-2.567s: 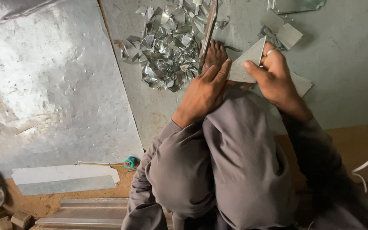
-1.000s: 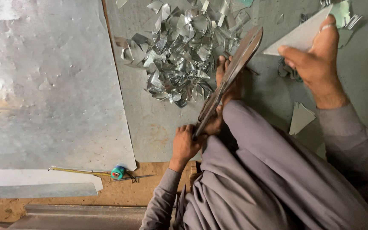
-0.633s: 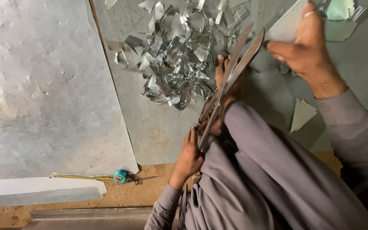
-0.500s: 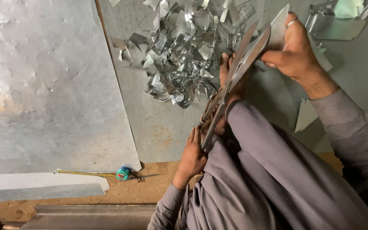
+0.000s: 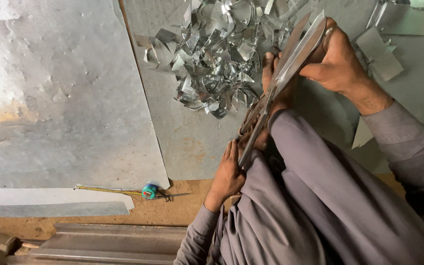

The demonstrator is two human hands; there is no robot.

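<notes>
Right hand: the right hand is up near the far edge of the floor sheet, fingers curled and pinching a small flat metal piece between the blades.
Left hand: the left hand sits low by the knee, fingers closed round the lower handle of the big tin snips.
Snips: long blades open in a narrow V, tips pointing up and right to the pinched piece; the pivot lies just over the raised knee, and a bare foot shows behind the blades.
Work in hand: a cut into the held piece looks to be just starting; the blades have not closed on it.
Done so far: judging by the pile of shiny offcuts just left of the snips, plenty of trimming is already behind this person.
Left to do: flat cut shapes lie at the right edge and a folded piece at the top right corner; how many more remain cannot be told.
Pose: the person squats, right arm stretched out, left elbow tucked in.
Further out: a large bare metal sheet covers the left side; a small tape measure lies at its near corner, with a pale strip beyond.
</notes>
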